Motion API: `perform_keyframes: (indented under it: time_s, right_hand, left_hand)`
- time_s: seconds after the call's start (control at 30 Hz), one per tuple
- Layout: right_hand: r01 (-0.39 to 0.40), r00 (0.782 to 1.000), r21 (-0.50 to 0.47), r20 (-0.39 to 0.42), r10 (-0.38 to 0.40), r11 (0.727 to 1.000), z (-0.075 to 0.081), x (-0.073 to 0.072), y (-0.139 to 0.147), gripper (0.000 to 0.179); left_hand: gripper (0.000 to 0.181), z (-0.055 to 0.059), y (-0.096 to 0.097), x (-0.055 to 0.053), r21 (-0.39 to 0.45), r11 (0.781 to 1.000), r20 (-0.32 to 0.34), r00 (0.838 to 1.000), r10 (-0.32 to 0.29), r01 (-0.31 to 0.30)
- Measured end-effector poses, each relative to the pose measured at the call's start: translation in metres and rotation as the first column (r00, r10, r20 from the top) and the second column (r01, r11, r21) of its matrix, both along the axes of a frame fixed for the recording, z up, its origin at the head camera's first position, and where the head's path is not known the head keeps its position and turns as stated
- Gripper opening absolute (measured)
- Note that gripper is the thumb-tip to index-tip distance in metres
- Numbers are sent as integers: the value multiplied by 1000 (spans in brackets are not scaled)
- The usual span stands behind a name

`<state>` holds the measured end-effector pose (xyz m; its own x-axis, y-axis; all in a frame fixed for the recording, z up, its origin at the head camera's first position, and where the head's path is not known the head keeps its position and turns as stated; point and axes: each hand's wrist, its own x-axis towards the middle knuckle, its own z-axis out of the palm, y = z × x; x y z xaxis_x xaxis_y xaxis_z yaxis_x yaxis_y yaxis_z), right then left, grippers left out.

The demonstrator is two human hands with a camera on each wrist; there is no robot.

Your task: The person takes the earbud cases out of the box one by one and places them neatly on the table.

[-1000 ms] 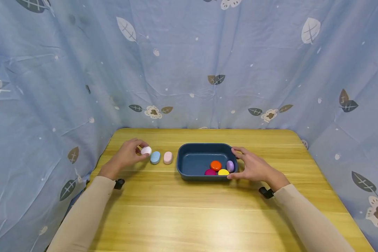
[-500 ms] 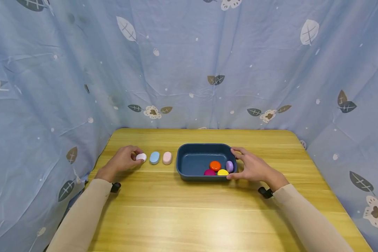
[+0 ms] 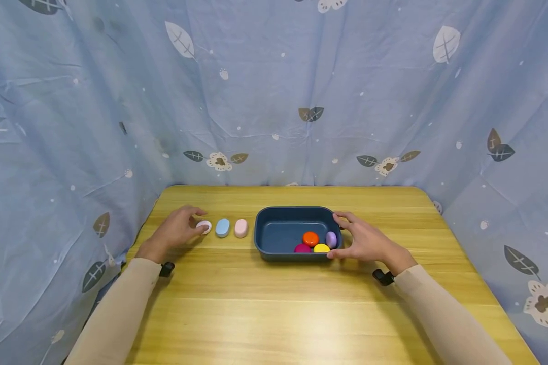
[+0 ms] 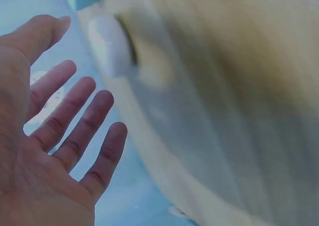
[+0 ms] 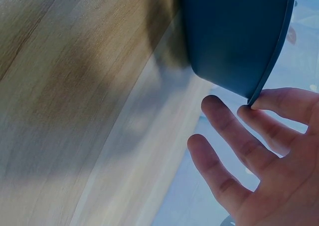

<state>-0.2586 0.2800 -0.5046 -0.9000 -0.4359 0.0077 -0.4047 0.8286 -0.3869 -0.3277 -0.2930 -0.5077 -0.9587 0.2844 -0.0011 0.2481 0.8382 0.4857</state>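
Note:
A small white oval piece (image 3: 204, 227) lies on the table beside my left hand (image 3: 179, 228). In the left wrist view that hand's fingers are spread, with a gap to the white piece (image 4: 110, 45). To its right in the head view are a blue oval piece (image 3: 222, 228) and a pink one (image 3: 241, 228). My right hand (image 3: 367, 242) holds the right end of a dark blue box (image 3: 283, 257), thumb at the near corner and fingers at the far one. In the right wrist view, fingertips touch the rim of the box (image 5: 234, 36).
Inside the box, toward its right, lie an orange piece (image 3: 310, 239), a purple one (image 3: 331, 240), a yellow one (image 3: 321, 248) and a magenta one (image 3: 303, 248). The wooden table (image 3: 274, 314) meets a patterned blue curtain (image 3: 255, 91) at the back and sides.
My left hand carried the white piece leftward and down to the table, then let go, its fingers spreading. The right hand stays at the box.

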Motion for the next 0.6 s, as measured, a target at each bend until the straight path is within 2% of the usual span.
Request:
perform_keyframes:
  time_s: [0.13,0.27,0.47,0.6]
  right_hand:
    - [1,1000,0,0,-1,1000,1,-1,0,130]
    - [1,1000,-4,2,-1,1000,3,-2,-1,131]
    - [0,1000,-1,7,0,1000,3,-3,-1,132]
    - [-2,1000,5,10,2,1000,3,-2,0,132]
  left_hand:
    - [51,15,13,2,-20,999,-33,999,-33,32]
    - [48,32,38,4,-49,993,-88,990,-107,103]
    - [44,49,83,3,-73,970,-147,960,-239,230]
    - [44,58,115,0,-98,944,-156,932,-327,315]
